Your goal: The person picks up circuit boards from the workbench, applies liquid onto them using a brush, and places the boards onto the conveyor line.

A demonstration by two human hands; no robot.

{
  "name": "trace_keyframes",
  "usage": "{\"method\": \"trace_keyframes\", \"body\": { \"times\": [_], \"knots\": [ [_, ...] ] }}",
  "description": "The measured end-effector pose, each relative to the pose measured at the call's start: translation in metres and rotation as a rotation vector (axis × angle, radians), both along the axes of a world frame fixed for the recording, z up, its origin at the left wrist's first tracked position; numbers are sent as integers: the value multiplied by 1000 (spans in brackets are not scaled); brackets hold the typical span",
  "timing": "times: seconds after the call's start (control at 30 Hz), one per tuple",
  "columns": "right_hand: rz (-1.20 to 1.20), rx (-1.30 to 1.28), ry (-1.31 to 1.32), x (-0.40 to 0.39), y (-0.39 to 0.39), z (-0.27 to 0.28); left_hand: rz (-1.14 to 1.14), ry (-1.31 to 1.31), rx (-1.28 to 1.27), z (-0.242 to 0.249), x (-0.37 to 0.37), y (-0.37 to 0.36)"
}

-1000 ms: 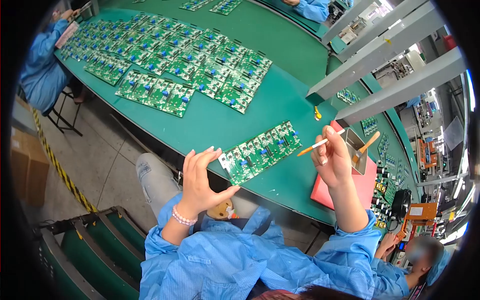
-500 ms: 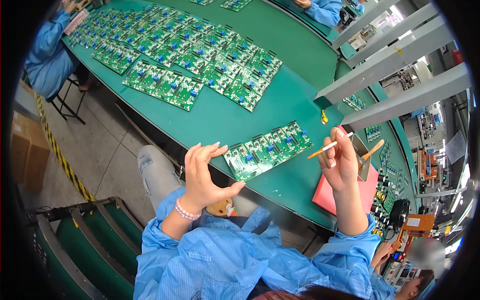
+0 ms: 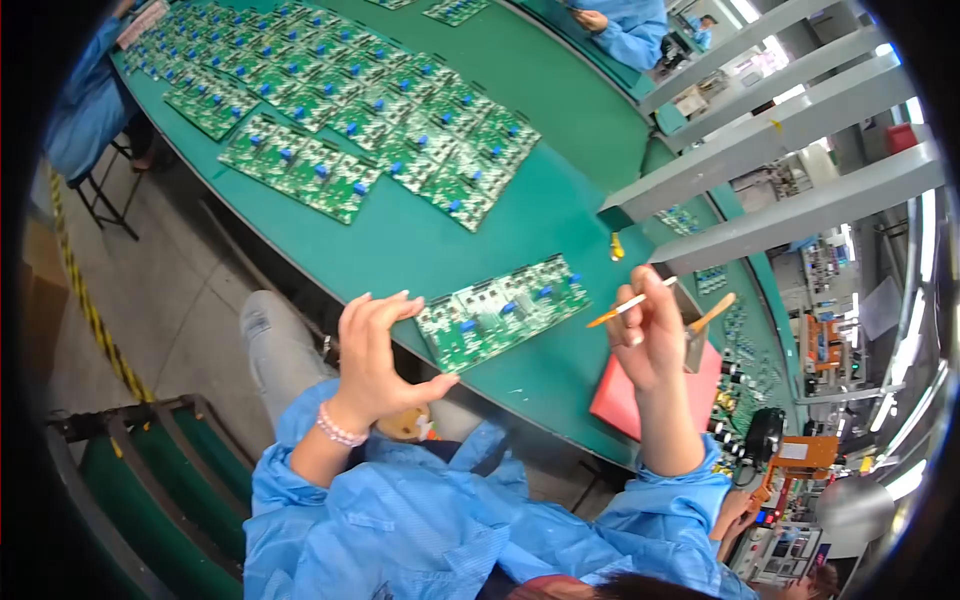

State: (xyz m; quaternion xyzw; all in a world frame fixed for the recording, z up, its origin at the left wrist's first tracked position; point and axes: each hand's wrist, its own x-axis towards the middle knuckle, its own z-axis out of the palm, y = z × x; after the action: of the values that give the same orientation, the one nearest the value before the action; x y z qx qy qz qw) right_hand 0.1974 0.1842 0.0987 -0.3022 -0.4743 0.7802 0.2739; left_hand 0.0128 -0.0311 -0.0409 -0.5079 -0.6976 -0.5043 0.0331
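A green circuit board panel (image 3: 505,312) with blue parts lies near the table's front edge, its left end between the thumb and fingers of my left hand (image 3: 378,355). Those fingertips are at its upper and lower left corners; whether they press on it is hard to tell. My right hand (image 3: 650,335) is raised to the right of the panel, pinching a thin brush (image 3: 632,303) with a white shaft and orange tip. The tip points left, near the panel's right end.
Many board panels (image 3: 350,95) cover the table's (image 3: 400,240) far left. At right are a red block (image 3: 610,400), a metal container (image 3: 692,350) holding a wooden-handled tool (image 3: 715,312), a yellow object (image 3: 616,247) and grey beams (image 3: 790,225). Co-workers (image 3: 630,30) sit around.
The whole view has shifted, so the table, panel and both hands appear farther left. My hands keep nearly the same pose around the panel and on the brush.
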Motion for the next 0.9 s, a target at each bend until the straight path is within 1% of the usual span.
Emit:
{"method": "trace_keyframes", "body": {
  "times": [0.1, 0.2, 0.23, 0.3, 0.7, 0.8, 0.9],
  "knots": [
    [33, -31, 40, 0, 3, -3, 0, 14, 9, -10, 6, 4],
    [83, -38, 73, 0, 6, -8, 16, 33, -16, -9, 3, -1],
    [36, -49, 44, -2, 4, -7, 12, 31, -6, -10, 3, 0],
    [32, -32, 27, -4, 2, -6, 0, 22, 23, -12, 4, 2],
    [46, -8, 22, -5, 1, -8, -12, 14, 14, -14, 3, 1],
    [42, -10, 27, -2, 2, -9, -3, 46, 11, -10, 2, 0],
    [-6, -26, 7, -2, -1, -8, 7, 43, 7, -10, 4, 0]
  ]
}}
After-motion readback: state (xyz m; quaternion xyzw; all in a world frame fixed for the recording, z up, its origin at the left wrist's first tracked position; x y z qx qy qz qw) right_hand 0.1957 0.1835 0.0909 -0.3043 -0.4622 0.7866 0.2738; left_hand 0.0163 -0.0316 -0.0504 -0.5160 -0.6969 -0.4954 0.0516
